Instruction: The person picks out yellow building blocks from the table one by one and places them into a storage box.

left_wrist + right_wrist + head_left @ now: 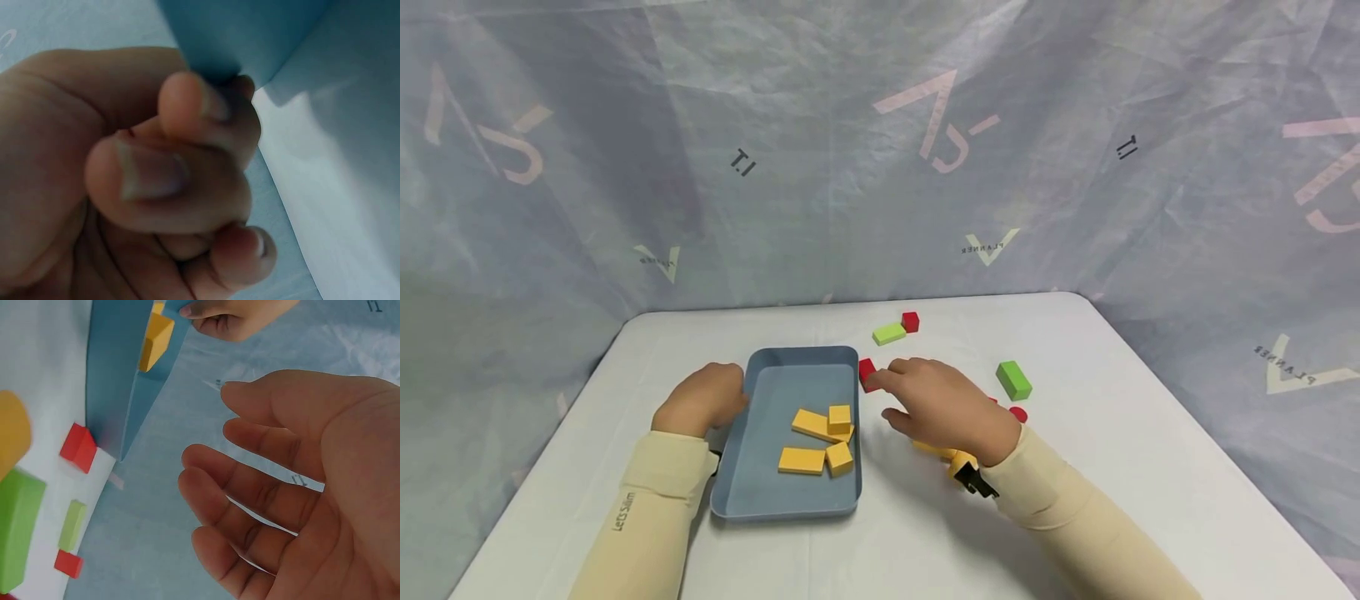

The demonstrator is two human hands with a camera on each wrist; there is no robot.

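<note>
A blue-grey tray [793, 379] lies on the table with several yellow blocks [801, 460] inside, flat and cube-shaped, in its near right part. My left hand [709, 396] pinches the tray's left wall; the left wrist view shows the thumb and curled fingers at the tray wall [244, 37]. Just right of the tray, my right hand [943, 404] hovers with nothing in it, its fingers loosely bent and apart in the right wrist view. A red block [868, 375] lies by the tray's right wall, partly hidden beneath those fingertips.
At the back lie a light green flat block [889, 334] and a small red cube [911, 322]. Farther right are a green block [1014, 380] and a red round piece [1018, 414]. Yellow pieces [934, 450] lie partly hidden under my right wrist. A grey printed cloth [827, 167] hangs behind the table.
</note>
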